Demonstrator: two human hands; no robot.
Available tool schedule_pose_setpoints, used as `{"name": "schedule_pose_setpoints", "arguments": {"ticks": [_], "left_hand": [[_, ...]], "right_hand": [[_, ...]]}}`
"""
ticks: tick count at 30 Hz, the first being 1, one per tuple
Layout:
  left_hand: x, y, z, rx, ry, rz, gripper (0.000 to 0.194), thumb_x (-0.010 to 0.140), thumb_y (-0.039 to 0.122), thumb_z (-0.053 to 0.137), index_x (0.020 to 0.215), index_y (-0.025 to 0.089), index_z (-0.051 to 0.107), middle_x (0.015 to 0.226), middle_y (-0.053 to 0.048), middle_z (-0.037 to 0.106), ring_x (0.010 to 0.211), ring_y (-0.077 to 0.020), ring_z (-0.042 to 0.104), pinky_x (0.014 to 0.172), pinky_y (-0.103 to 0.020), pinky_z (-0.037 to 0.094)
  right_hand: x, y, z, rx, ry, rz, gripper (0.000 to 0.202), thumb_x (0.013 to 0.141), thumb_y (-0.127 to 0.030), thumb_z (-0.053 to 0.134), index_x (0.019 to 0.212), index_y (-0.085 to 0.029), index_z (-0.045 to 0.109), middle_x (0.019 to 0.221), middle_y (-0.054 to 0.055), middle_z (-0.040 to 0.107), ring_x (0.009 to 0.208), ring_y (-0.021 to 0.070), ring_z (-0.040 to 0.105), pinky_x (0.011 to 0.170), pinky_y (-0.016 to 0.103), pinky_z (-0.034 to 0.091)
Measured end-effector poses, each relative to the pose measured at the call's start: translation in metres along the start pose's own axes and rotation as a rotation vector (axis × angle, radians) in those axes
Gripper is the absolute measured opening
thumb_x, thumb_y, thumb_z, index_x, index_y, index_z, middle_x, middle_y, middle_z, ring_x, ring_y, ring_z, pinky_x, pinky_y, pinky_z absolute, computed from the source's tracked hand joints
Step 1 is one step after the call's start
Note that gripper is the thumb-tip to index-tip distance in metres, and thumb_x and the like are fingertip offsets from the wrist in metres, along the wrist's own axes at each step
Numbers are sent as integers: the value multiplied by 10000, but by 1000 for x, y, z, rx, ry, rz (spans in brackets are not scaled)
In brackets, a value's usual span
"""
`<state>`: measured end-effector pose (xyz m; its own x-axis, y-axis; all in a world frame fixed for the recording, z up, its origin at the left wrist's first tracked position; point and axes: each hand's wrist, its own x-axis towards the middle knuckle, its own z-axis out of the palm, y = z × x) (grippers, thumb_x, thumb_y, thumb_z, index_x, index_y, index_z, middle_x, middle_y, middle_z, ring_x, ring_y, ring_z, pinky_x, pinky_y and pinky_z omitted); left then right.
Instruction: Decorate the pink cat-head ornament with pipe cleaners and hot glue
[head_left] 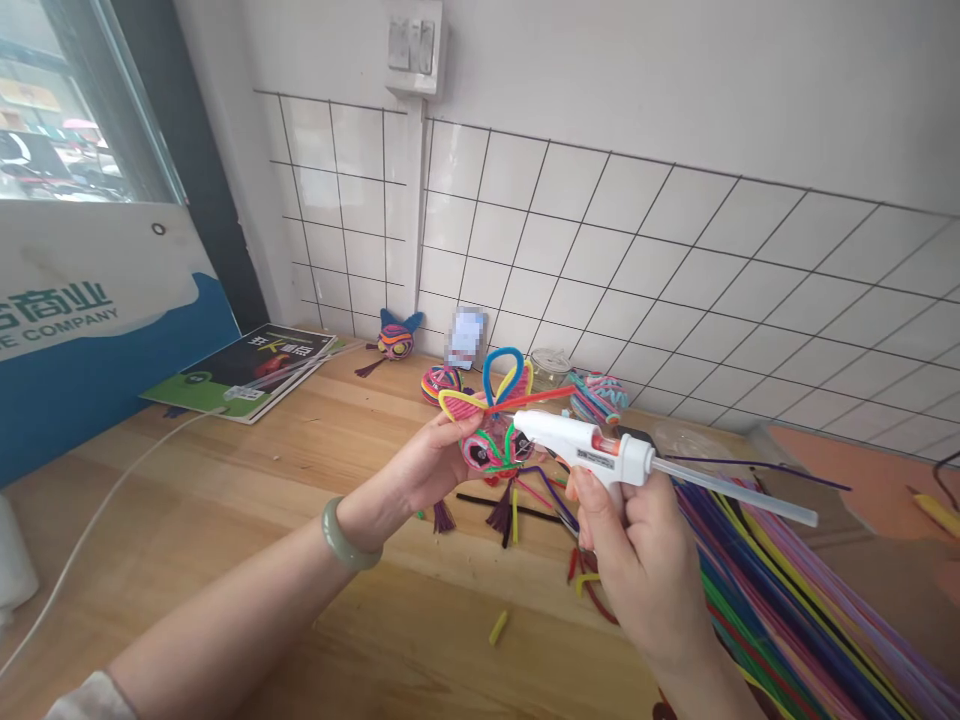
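My left hand (439,458) grips a colourful pipe-cleaner figure (487,452) with pink and yellow ears, a blue loop on top and black eyes ringed in pink. Dark tassels hang below it. In my right hand (637,550) is a white hot glue gun (592,440), its nozzle pointing left at the figure's upper part, close to the base of the blue loop. A clear glue stick (742,492) juts from the gun's back end. I cannot tell whether the nozzle touches the figure. My left fingertips are partly hidden behind it.
A bundle of coloured pipe cleaners (795,590) lies at the right. Along the wall stand a blue-eared figure (395,336), a phone (466,337), a clear jar (550,366) and a light-blue figure (598,398). A booklet (247,375) and a white cable (112,490) lie left.
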<state>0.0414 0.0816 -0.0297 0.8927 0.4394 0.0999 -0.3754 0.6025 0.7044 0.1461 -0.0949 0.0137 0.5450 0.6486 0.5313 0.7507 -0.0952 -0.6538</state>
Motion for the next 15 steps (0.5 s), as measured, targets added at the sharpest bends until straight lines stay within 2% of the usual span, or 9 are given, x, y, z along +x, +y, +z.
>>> {"name": "schedule_pose_setpoints", "arguments": {"ticks": [9, 15], "left_hand": [[1, -1, -2, 39, -26, -12, 239, 886, 281, 576, 1083, 167, 649, 1066, -114, 697, 910, -224, 663, 807, -371, 526], [0, 0, 1, 50, 15, -4, 237, 869, 259, 598, 1085, 172, 645, 1039, -109, 703, 880, -223, 666, 804, -391, 530]], "right_hand": [[-1, -3, -1, -33, 12, -12, 237, 913, -443, 453, 831, -229, 517, 560, -12, 514, 509, 170, 537, 482, 275, 434], [-1, 0, -2, -85, 38, 8, 260, 898, -479, 469, 861, -224, 504, 583, -5, 541, 468, 159, 506, 487, 290, 432]]}}
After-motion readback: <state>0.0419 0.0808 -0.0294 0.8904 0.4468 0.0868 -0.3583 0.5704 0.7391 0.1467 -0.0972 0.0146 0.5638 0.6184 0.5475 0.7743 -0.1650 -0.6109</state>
